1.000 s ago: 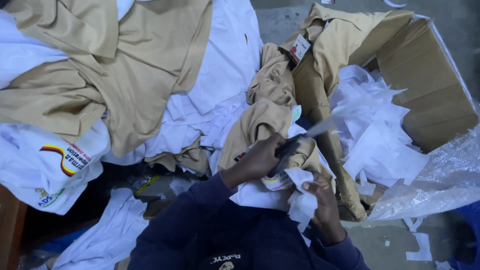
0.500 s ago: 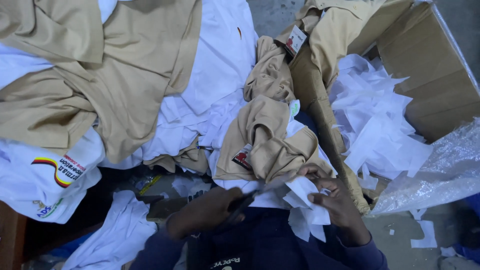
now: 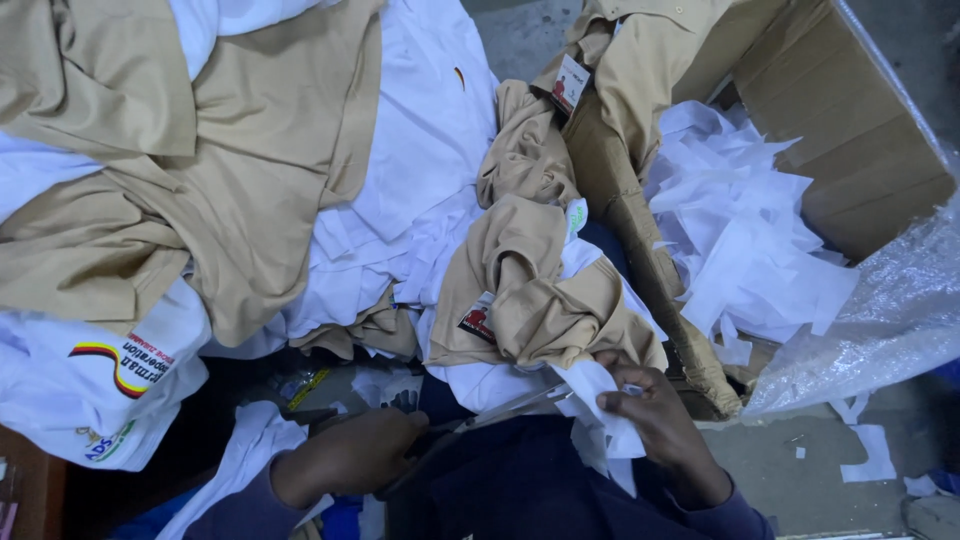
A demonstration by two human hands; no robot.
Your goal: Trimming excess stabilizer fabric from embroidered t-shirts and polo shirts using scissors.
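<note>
Left hand [image 3: 350,455] wrapped around the handles of scissors [image 3: 490,413], blades pointing across to the right hand [image 3: 655,420]. Right hand pinches a white fabric strip [image 3: 605,415], blade tips right at its edge; cannot tell if they touch. Hands apart, scissors spanning between them. Just above the hands: bunched beige garment [image 3: 530,290] with a small tag, lying on white shirts [image 3: 420,170]. Up and right of the right hand: cardboard box [image 3: 850,130] holding white scraps [image 3: 740,230]. Clear plastic sheet [image 3: 880,320] beside it.
</note>
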